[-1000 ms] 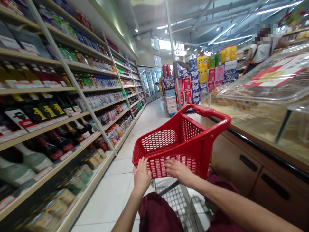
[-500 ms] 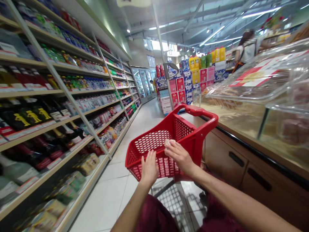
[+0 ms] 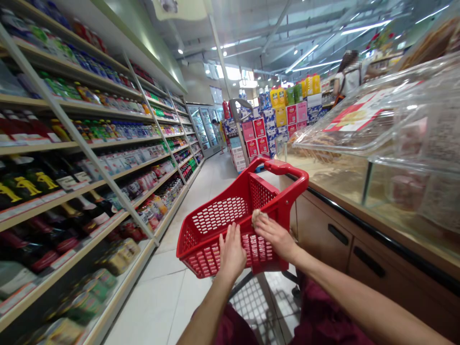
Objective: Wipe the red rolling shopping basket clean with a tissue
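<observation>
Before me stands a red plastic shopping cart [image 3: 281,203] with perforated sides and a looped handle. My right hand [image 3: 276,237] presses a small crumpled whitish cloth [image 3: 257,217] against the top of the cart's near side. The fingers partly cover the cloth. My left hand [image 3: 233,251] lies on the same side further left, fingers stretched out over the rim, with nothing visible in it. Parts of the rim and perforated wall are hidden behind both hands.
Drink shelves [image 3: 118,175] line the left. At right runs a wooden counter [image 3: 323,225] with clear plastic lids [image 3: 345,120] over food. Stacked cartons [image 3: 257,139] and juice bottles [image 3: 278,98] stand ahead. A person [image 3: 348,79] is behind the counter, another [image 3: 217,127] far off.
My right hand and the cloth have shifted slightly along the cart's near rim. My left hand has moved a little to the right. The camera view has turned slightly right.
</observation>
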Motion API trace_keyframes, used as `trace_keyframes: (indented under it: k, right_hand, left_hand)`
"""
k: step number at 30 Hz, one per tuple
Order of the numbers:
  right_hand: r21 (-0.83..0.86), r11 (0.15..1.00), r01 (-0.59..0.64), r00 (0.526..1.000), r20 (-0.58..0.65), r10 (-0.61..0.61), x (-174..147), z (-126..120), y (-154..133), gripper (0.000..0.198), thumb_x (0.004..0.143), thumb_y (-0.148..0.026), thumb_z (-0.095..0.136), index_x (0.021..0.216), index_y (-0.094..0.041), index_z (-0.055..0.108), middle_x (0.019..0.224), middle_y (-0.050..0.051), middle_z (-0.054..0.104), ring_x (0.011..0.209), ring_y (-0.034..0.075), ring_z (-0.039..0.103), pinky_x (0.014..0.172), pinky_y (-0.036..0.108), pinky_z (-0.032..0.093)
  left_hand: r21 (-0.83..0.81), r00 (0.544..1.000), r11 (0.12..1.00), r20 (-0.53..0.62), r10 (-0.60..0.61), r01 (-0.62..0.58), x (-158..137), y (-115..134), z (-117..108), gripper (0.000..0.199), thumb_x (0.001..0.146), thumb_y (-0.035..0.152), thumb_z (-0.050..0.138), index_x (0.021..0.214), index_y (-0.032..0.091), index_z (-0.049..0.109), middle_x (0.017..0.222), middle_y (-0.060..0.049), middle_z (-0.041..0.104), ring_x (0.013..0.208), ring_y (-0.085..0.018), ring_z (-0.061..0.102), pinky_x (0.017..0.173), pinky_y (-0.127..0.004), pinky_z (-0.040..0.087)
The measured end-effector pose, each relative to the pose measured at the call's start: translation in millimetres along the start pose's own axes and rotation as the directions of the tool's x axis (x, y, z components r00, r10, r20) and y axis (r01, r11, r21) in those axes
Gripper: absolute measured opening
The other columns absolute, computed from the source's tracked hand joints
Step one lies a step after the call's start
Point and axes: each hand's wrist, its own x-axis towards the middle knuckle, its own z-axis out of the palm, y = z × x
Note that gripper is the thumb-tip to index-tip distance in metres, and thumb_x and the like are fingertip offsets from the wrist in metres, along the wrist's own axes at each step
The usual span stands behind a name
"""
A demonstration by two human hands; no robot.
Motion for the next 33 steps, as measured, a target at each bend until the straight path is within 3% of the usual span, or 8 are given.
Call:
trace_keyframes:
  k: [3,9,14,20,26,29,31,33]
  right_hand:
    - [0.005,1.0,0.015,0.995,0.099,-0.015,-21,-1,3,0.029,0.089,-0.019,0.034,0.104,-0.022,0.059,0.11,0.004,0.06,0.112,0.014,0.046,0.093,0.033,0.043]
    - [-0.053,0.995,-0.08,0.995,-0.063,0.077,2,-27,18,0.029,0.088,-0.017,0.037,0.108,-0.023,0.057,0.119,0.004,0.053,0.121,0.018,0.034,0.1,0.043,0.032]
    - [-0.044,0.999,0.006,0.982,0.188,0.002,-25,-27,26,0.028,0.088,-0.02,0.036,0.099,-0.024,0.062,0.108,0.003,0.061,0.111,0.015,0.047,0.093,0.033,0.042]
    - [-0.042,0.992,-0.123,0.986,-0.12,0.117,2,-46,36,0.028,0.087,-0.017,0.039,0.106,-0.022,0.059,0.118,0.004,0.054,0.121,0.018,0.035,0.101,0.041,0.032]
    - [-0.036,0.996,-0.084,0.991,0.097,0.087,-35,-48,36,0.026,0.086,-0.02,0.04,0.098,-0.024,0.063,0.107,0.004,0.061,0.108,0.017,0.05,0.09,0.035,0.045]
    - [-0.029,0.986,-0.166,0.982,-0.093,0.162,-8,-67,46,0.028,0.086,-0.019,0.039,0.104,-0.022,0.06,0.116,0.005,0.055,0.115,0.018,0.043,0.096,0.039,0.039]
    - [-0.03,0.971,-0.235,0.943,-0.25,0.221,22,-80,57,0.03,0.086,-0.017,0.039,0.108,-0.022,0.057,0.122,0.006,0.05,0.119,0.018,0.037,0.101,0.041,0.032]
    - [-0.042,0.964,-0.261,0.928,-0.287,0.239,35,-83,65,0.03,0.086,-0.017,0.037,0.108,-0.021,0.057,0.122,0.006,0.051,0.119,0.018,0.038,0.101,0.04,0.032]
  left_hand:
    - [0.014,1.0,1.0,0.003,-0.009,0.008,2,4,0,0.065,0.065,0.007,0.036,0.129,0.012,0.027,0.139,-0.008,0.025,0.129,-0.018,0.019,0.105,-0.046,0.015]
    - [0.05,0.997,0.997,-0.039,0.062,-0.06,9,20,2,0.065,0.066,0.01,0.038,0.13,0.01,0.024,0.14,-0.01,0.024,0.129,-0.019,0.018,0.105,-0.046,0.014]
    - [0.085,0.998,0.995,-0.023,0.058,-0.056,11,27,7,0.067,0.065,0.011,0.039,0.13,0.01,0.024,0.14,-0.009,0.023,0.129,-0.02,0.018,0.105,-0.046,0.015]
    - [0.068,0.994,0.997,-0.098,0.049,-0.043,13,34,8,0.065,0.067,0.009,0.036,0.13,0.009,0.024,0.139,-0.01,0.025,0.128,-0.019,0.019,0.105,-0.046,0.015]
    - [0.033,0.996,0.997,-0.059,0.067,-0.065,13,37,5,0.064,0.065,0.008,0.036,0.129,0.01,0.028,0.139,-0.009,0.025,0.128,-0.02,0.022,0.105,-0.047,0.015]
    - [0.029,0.997,0.999,-0.069,0.037,-0.035,15,39,4,0.064,0.065,0.009,0.037,0.129,0.01,0.029,0.138,-0.009,0.027,0.127,-0.02,0.024,0.104,-0.047,0.016]
    - [0.021,0.997,1.0,-0.08,0.017,-0.015,17,40,3,0.063,0.066,0.009,0.038,0.128,0.011,0.03,0.138,-0.009,0.028,0.126,-0.02,0.025,0.104,-0.047,0.016]
    - [0.02,0.997,1.0,-0.079,0.012,-0.01,18,40,3,0.063,0.065,0.009,0.038,0.128,0.012,0.03,0.137,-0.009,0.029,0.126,-0.02,0.026,0.104,-0.047,0.016]
